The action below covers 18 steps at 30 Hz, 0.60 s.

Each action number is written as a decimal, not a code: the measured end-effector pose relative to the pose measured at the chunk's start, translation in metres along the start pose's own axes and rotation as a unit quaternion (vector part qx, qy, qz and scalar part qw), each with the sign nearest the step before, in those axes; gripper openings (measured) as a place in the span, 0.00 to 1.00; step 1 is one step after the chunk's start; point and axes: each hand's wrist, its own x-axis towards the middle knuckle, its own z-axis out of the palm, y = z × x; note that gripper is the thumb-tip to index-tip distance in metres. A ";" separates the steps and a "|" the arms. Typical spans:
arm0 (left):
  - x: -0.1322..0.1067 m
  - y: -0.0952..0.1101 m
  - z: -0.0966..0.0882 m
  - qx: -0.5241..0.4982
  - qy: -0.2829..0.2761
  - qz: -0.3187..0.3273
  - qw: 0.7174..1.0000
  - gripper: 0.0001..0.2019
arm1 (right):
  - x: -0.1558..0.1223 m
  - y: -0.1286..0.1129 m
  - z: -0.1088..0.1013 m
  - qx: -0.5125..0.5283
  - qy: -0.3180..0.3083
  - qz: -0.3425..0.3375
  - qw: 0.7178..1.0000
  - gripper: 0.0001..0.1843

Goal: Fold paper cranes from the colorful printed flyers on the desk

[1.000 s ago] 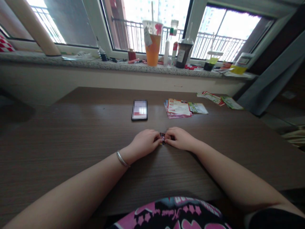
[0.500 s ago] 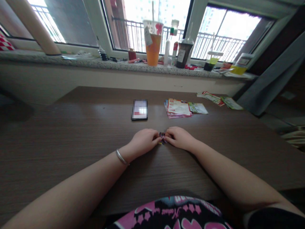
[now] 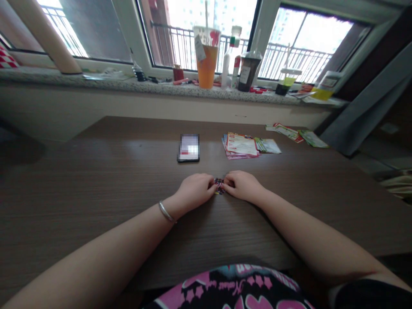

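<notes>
Between my two hands, low over the wooden table (image 3: pixel 128 189), is a small dark patterned piece (image 3: pixel 219 187) with a yellow bit at its lower edge. Its kind is too small to make out, and both ends are covered by fingers. My left hand (image 3: pixel 197 189), with a silver bangle (image 3: pixel 166 212) at the wrist, pinches the left end. The right end is pinched by my right hand (image 3: pixel 243 186), thumb pointing inward. Beyond the hands lie a phone (image 3: pixel 188 148) with a blurred screen and a stack of printed papers (image 3: pixel 242 145).
More printed slips (image 3: pixel 288 132) lie at the table's far right. On the stone windowsill (image 3: pixel 106 82) stand a tall cup of orange drink (image 3: pixel 207 64), a dark drink cup (image 3: pixel 249 73), bottles and small clutter. A grey curtain (image 3: pixel 370 98) hangs at right.
Almost nothing differs. My left wrist and bangle have shifted very slightly to the right; both hands keep their grip on the small patterned piece.
</notes>
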 end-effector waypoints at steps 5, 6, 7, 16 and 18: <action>0.000 0.001 0.000 0.013 0.003 0.002 1.000 0.15 | 0.001 -0.001 0.000 -0.005 -0.002 -0.012 1.000 0.14; 0.000 0.001 0.000 0.017 0.004 0.003 1.000 0.15 | 0.001 -0.002 0.000 -0.006 -0.002 -0.012 1.000 0.14; 0.000 0.002 0.000 0.020 0.006 0.004 1.000 0.14 | 0.001 -0.002 0.000 -0.006 -0.003 -0.012 1.000 0.14; 0.000 0.005 0.002 0.047 0.020 0.021 0.998 0.14 | 0.001 -0.004 -0.002 -0.007 -0.014 0.003 1.000 0.12; -0.001 0.004 0.003 0.051 0.024 0.027 0.998 0.13 | 0.001 -0.006 -0.003 -0.009 -0.016 0.006 1.000 0.11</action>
